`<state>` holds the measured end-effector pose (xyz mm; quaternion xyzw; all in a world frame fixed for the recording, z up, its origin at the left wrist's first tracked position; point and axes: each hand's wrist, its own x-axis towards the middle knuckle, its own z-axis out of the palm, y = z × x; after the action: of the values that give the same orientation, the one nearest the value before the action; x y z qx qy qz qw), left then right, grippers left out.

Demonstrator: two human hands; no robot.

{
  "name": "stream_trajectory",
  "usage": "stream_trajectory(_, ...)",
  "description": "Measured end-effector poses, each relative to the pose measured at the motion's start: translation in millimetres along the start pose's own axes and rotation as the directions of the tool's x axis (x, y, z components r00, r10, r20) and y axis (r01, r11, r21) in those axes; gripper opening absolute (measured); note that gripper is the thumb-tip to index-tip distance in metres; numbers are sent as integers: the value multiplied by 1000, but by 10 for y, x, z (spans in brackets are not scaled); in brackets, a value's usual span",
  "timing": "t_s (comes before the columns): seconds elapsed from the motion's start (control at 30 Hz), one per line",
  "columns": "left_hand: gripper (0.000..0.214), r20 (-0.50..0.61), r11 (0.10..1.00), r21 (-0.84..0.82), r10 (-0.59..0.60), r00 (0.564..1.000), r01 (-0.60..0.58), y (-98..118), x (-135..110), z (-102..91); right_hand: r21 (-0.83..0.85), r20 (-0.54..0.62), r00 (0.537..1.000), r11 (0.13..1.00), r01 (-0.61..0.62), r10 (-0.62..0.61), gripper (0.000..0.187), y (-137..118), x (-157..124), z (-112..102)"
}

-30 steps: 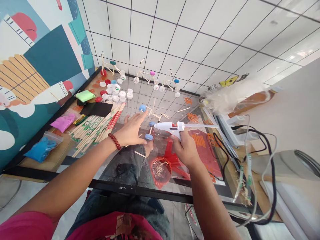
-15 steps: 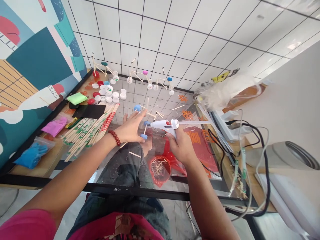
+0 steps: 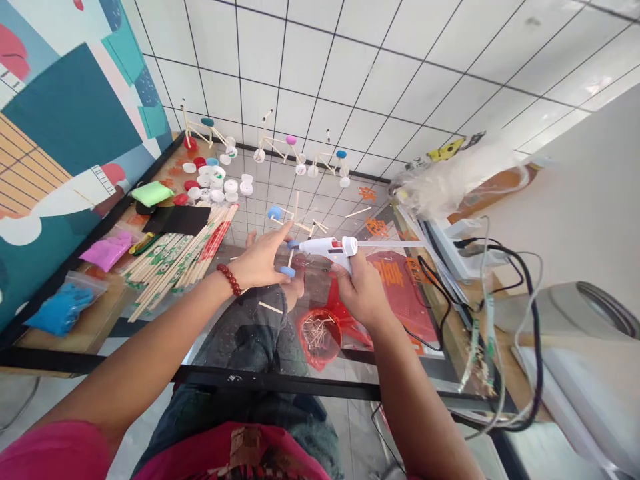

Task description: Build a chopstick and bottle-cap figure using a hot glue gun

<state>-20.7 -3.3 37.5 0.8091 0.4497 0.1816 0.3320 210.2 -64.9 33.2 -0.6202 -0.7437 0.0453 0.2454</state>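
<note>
My right hand (image 3: 361, 292) grips a white hot glue gun (image 3: 327, 247), its nozzle pointing left at a small frame of wooden sticks with blue bottle caps (image 3: 287, 248) on the glass table (image 3: 300, 387). My left hand (image 3: 260, 260), with a red bead bracelet on the wrist, reaches over that frame with fingers stretched out, fingertips touching the sticks near a blue cap (image 3: 275, 213).
A bundle of chopsticks (image 3: 180, 257) lies left of my hand. Loose bottle caps (image 3: 213, 185) and three finished stick models (image 3: 280, 147) stand by the tiled wall. Bags of coloured material (image 3: 107, 248) sit far left. Cables (image 3: 500, 313) trail on the right. A red bin (image 3: 320, 337) shows under the glass.
The glue gun has moved left, closer to the stick frame. My left hand stays spread over the frame. The view has shifted slightly.
</note>
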Motion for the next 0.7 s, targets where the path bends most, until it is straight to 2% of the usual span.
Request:
stream_trajectory(0.17,113,-4,1000,-15,-7,1000,7,-19,-11,8,-37,-13,999,998,44,-45,36,-10,-8,1)
stream_trajectory(0.7,110,-2,1000,4,-26,1000,26,9,-13,-2,-52,-21,1000,999,-15,14,39,-13,-11,30)
